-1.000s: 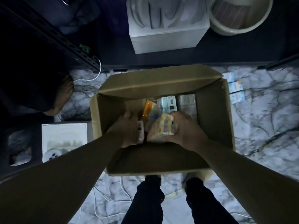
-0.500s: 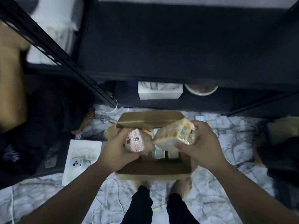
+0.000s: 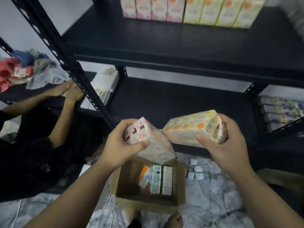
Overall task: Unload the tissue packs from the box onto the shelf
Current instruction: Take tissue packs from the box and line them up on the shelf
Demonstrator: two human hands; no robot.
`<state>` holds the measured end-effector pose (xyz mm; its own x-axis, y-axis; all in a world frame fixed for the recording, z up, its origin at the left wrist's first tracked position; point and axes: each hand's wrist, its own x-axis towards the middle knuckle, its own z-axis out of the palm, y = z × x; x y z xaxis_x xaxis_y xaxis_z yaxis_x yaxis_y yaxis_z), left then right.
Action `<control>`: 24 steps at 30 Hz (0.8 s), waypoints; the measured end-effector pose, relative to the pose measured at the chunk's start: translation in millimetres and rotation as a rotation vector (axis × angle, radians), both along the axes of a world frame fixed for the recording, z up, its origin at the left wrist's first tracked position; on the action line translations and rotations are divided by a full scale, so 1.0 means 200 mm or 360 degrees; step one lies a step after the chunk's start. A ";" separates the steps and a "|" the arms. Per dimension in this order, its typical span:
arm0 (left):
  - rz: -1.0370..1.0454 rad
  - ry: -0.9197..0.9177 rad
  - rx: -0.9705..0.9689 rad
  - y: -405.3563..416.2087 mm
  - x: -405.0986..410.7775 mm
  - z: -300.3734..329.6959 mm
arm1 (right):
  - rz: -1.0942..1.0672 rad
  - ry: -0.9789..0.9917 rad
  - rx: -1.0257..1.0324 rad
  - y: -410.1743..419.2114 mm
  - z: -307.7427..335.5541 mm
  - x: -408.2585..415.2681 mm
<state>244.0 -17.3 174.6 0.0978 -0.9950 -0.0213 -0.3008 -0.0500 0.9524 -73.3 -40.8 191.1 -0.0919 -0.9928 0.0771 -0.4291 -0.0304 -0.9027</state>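
My left hand (image 3: 120,146) grips a pink tissue pack (image 3: 148,140) by its end. A yellow tissue pack with orange dots (image 3: 189,127) is held in my right hand (image 3: 225,142). Both packs hang above the open cardboard box (image 3: 181,183) on the floor, which still holds several packs (image 3: 158,179). In front stands the black metal shelf (image 3: 172,38). A row of pink packs (image 3: 151,7) and yellow packs (image 3: 220,11) stands upright at the back of its upper board.
Another person's hands (image 3: 69,91) rest on a neighbouring shelf at the left, near a heap of clothes (image 3: 21,69). A slanted black upright (image 3: 65,63) crosses the left. More packs (image 3: 279,111) lie on a lower board at right. Small packs (image 3: 196,170) lie on the marble floor.
Both hands have lifted the two packs out of the box and up in front of the shelf. My view has risen from the box to the shelf boards.
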 end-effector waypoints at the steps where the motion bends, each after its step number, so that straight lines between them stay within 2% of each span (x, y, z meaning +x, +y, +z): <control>1: 0.0007 0.0038 -0.0028 -0.01 -0.01 0.05 | 0.0004 -0.0002 -0.0028 -0.01 0.05 -0.02; 11: 0.0109 0.0092 -0.0215 -0.16 -0.01 0.48 | -0.0041 -0.0098 -0.0204 -0.15 0.49 -0.20; 24: 0.0185 -0.0131 -0.0773 -0.79 0.20 1.27 | -0.0245 -0.0153 -0.0704 -0.53 1.22 0.06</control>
